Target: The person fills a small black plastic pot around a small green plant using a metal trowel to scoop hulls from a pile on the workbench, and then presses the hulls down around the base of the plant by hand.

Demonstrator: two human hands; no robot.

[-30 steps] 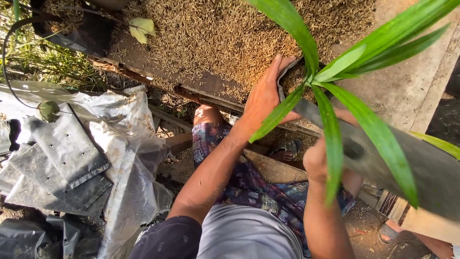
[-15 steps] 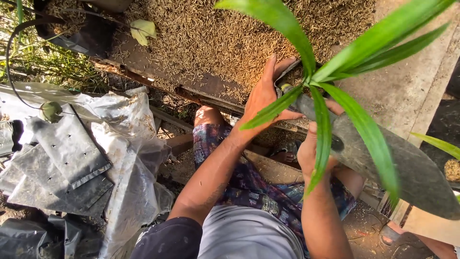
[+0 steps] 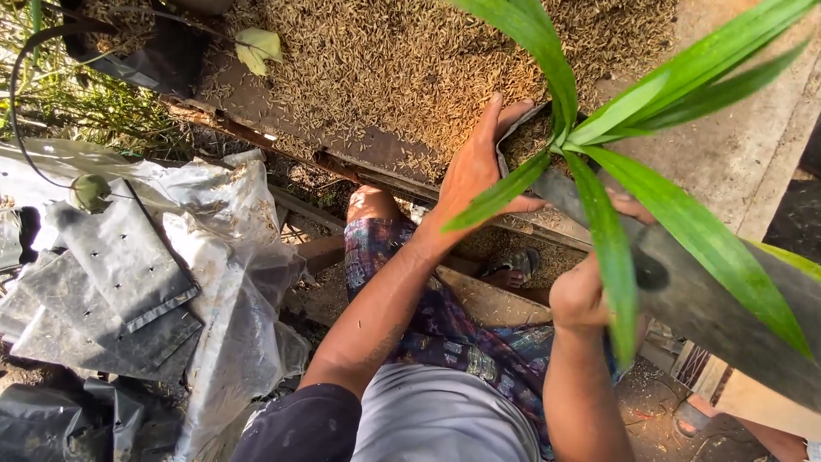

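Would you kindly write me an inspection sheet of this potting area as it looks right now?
Surface: raised board heaped with loose husk-like potting mix.
Job's things: green-leaved seedling in a black grow bag, tilted, its mouth at the heap.
Clutter: stack of flat black perforated bags on clear plastic sheeting; one fallen yellowish leaf.
Grips: left hand on the bag's rim, fingers spread; right hand closed on the bag's side.
Cables: thin dark hose or cable curving at the left.
Surroundings: grass top left, concrete slab at right, bare soil underfoot, another person's foot bottom right.
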